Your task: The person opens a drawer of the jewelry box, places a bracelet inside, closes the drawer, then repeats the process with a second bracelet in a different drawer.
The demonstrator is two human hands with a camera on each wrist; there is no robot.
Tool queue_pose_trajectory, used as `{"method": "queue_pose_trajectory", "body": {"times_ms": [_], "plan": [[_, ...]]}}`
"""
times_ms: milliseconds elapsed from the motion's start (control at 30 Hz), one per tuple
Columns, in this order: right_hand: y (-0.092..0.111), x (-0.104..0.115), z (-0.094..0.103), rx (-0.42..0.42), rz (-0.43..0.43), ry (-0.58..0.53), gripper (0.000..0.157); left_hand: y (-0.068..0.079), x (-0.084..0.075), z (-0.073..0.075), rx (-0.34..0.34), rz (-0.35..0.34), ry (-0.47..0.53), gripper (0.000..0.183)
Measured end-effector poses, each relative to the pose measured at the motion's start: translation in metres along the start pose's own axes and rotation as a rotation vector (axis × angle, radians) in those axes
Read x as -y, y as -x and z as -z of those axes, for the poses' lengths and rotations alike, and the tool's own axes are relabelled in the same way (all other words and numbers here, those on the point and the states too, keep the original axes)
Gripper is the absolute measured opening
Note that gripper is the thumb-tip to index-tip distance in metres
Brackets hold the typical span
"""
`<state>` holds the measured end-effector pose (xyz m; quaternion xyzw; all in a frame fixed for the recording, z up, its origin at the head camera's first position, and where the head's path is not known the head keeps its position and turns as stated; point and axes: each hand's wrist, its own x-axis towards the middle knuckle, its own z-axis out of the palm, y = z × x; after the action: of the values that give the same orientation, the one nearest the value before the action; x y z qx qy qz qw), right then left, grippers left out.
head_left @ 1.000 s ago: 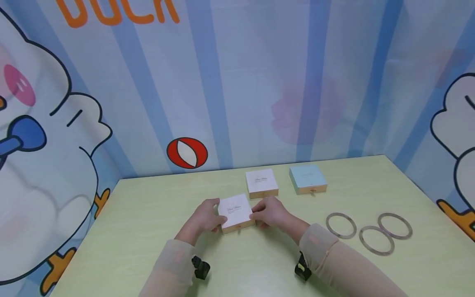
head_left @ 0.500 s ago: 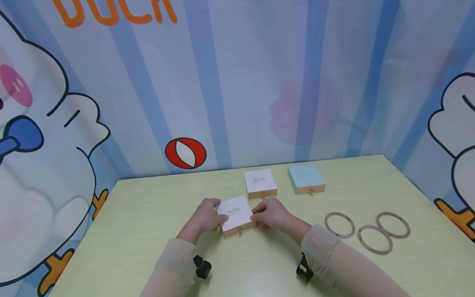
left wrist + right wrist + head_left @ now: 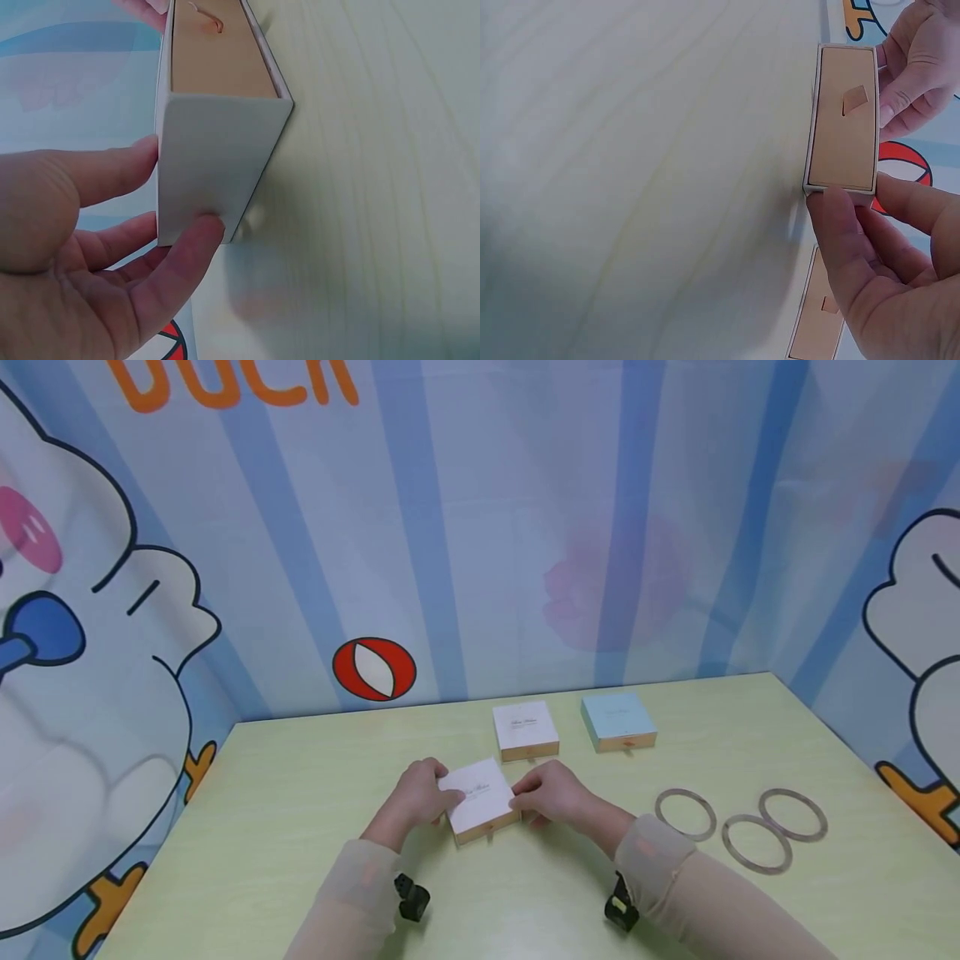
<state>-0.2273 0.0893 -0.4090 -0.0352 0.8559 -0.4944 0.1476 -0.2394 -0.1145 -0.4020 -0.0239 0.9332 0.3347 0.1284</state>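
White box [image 3: 483, 802]: it is between the two hands, in front of the person, nearer than the other boxes; whether its bottom rests on the table [image 3: 285, 835] or is a little raised, I cannot tell.
Long axis: the top looks almost square, so no clear one there; the drawer front [image 3: 836, 150] is longer than tall, and its length runs from one hand toward the other, the right end slightly farther from the person.
Left hand [image 3: 415, 793]: partly closed about the left side, the thumb over the top; it grips the box.
Right hand [image 3: 553, 791]: fingers bent, fingertips pinching at the right side near the front corner.
Nearer hand: neither, I judge; both touch the box, so any turning depends on two opposite holds.
Pull tab [image 3: 856, 99]: the right wrist view shows it plainly on the drawer front, which appears closed; in the head view it is only a small mark.
Side wall [image 3: 214, 157]: the left wrist view shows this white face, which the left hand mostly hides from the head camera.
Neighbours: only the head view shows the second white box [image 3: 525, 725] whole, the blue box [image 3: 618, 720] and three rings [image 3: 785, 835] to the right.
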Motion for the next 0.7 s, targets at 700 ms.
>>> {"method": "queue_pose_trajectory", "body": {"times_ms": [700], "plan": [[0.0060,0.0012,-0.0038,-0.044,-0.041,-0.034,0.015,-0.0028,-0.0021,-0.0042,-0.065,0.069,0.068,0.035]]}}
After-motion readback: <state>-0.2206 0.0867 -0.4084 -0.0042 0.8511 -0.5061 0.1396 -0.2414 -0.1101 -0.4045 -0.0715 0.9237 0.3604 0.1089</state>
